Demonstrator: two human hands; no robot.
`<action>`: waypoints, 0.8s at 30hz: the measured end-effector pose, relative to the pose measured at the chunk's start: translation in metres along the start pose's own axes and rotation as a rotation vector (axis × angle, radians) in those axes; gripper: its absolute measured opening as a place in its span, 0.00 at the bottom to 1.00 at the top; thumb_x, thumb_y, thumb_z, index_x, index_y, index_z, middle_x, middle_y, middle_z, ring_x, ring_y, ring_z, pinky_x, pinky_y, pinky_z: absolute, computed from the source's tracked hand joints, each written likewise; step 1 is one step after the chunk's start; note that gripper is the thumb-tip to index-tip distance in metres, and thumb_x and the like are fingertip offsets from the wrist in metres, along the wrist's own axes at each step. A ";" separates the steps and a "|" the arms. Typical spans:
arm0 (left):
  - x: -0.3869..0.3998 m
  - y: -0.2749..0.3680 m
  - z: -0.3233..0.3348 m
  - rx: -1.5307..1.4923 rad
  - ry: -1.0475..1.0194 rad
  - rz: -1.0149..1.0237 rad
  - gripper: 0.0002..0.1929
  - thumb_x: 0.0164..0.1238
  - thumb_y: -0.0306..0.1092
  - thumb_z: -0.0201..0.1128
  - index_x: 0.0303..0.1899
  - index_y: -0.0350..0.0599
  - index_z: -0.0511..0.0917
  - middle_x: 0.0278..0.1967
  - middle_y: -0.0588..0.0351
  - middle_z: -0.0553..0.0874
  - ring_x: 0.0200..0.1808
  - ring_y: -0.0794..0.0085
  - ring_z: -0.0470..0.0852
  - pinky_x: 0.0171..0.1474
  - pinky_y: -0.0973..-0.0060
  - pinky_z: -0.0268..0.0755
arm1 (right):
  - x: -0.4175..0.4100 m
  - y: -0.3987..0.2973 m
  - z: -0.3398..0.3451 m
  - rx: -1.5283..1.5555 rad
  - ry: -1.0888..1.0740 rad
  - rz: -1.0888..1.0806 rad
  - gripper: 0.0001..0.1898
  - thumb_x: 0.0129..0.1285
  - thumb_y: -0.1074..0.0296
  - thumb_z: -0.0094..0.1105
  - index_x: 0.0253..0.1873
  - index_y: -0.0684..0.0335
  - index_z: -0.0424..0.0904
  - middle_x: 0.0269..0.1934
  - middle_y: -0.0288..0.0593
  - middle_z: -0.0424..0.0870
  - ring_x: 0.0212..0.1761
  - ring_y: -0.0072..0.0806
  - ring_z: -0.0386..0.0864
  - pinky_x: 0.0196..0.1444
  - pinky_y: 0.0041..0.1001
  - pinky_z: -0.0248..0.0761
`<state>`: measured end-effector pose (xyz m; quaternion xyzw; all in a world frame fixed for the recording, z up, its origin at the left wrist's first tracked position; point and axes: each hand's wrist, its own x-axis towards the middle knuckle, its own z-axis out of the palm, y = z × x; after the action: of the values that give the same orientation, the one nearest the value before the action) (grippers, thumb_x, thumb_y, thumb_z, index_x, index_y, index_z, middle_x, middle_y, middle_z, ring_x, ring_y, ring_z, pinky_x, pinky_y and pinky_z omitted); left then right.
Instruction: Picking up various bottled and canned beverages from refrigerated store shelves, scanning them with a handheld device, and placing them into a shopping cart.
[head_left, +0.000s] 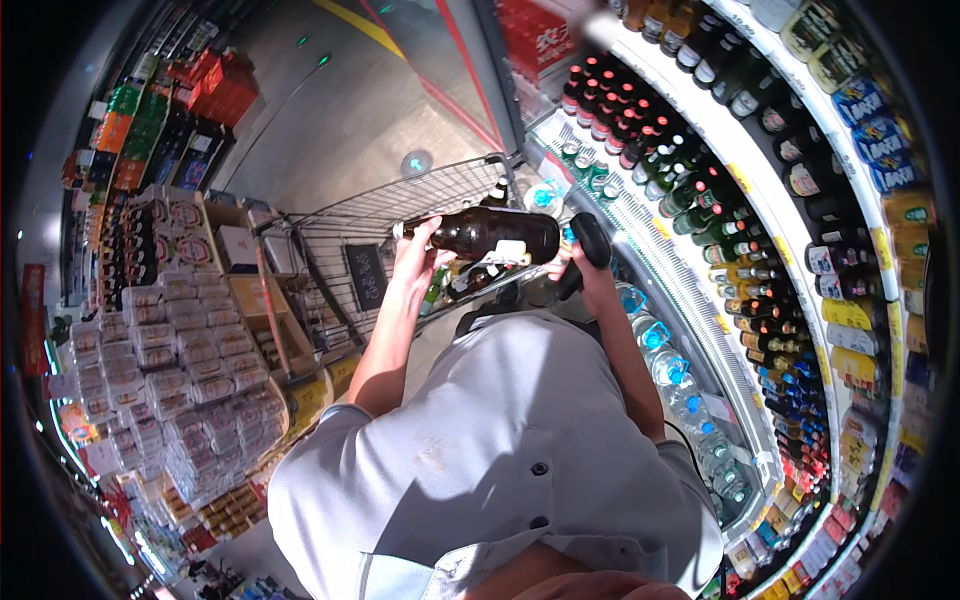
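Observation:
A large brown glass bottle (480, 234) lies sideways in front of my chest, its base to the right. My left hand (420, 251) grips it around the neck and shoulder. A white label, partly seen, shows on its near side. My right hand (589, 281) holds a black handheld device (589, 240), which looks like a barcode scanner, close to the bottle's base. Some of the right fingers are hidden behind the device. Beneath the bottle is a wire shopping cart (352, 214) with several more bottles (469, 281) in it, partly covered by the bottle and my hands.
To the right, an open refrigerated display (739, 161) holds rows of bottles and cans. Large clear water jugs (675, 371) with blue handles line its base. Stacked packs of cans (184, 352) and a wooden display stand (259, 300) rise on the left. Beyond the cart lies grey floor (360, 112).

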<state>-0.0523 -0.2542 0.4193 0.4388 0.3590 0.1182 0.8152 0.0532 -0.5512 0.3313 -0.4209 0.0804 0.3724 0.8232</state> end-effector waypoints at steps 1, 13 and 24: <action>0.001 -0.002 0.002 0.034 -0.064 0.026 0.13 0.71 0.36 0.69 0.49 0.37 0.80 0.36 0.54 0.84 0.26 0.73 0.81 0.21 0.79 0.69 | 0.001 -0.003 -0.009 -0.005 0.004 -0.012 0.18 0.72 0.61 0.68 0.60 0.61 0.77 0.51 0.47 0.86 0.41 0.34 0.90 0.42 0.32 0.83; -0.007 0.040 0.089 0.144 -0.628 0.264 0.23 0.58 0.28 0.76 0.55 0.36 0.83 0.51 0.47 0.89 0.56 0.63 0.86 0.65 0.62 0.77 | -0.034 -0.062 -0.006 -0.126 -0.238 -0.262 0.43 0.57 0.71 0.75 0.77 0.62 0.62 0.71 0.43 0.71 0.74 0.38 0.70 0.75 0.41 0.66; -0.009 0.054 0.152 -0.562 -0.667 0.198 0.52 0.61 0.81 0.55 0.70 0.40 0.69 0.62 0.34 0.79 0.66 0.38 0.77 0.69 0.40 0.68 | -0.061 -0.098 0.110 -1.034 -0.057 -1.088 0.52 0.51 0.69 0.84 0.77 0.67 0.58 0.64 0.44 0.73 0.66 0.35 0.73 0.67 0.35 0.71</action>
<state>0.0523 -0.3227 0.5214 0.2465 -0.0131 0.1406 0.9588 0.0568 -0.5374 0.4897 -0.7244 -0.3455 -0.0859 0.5903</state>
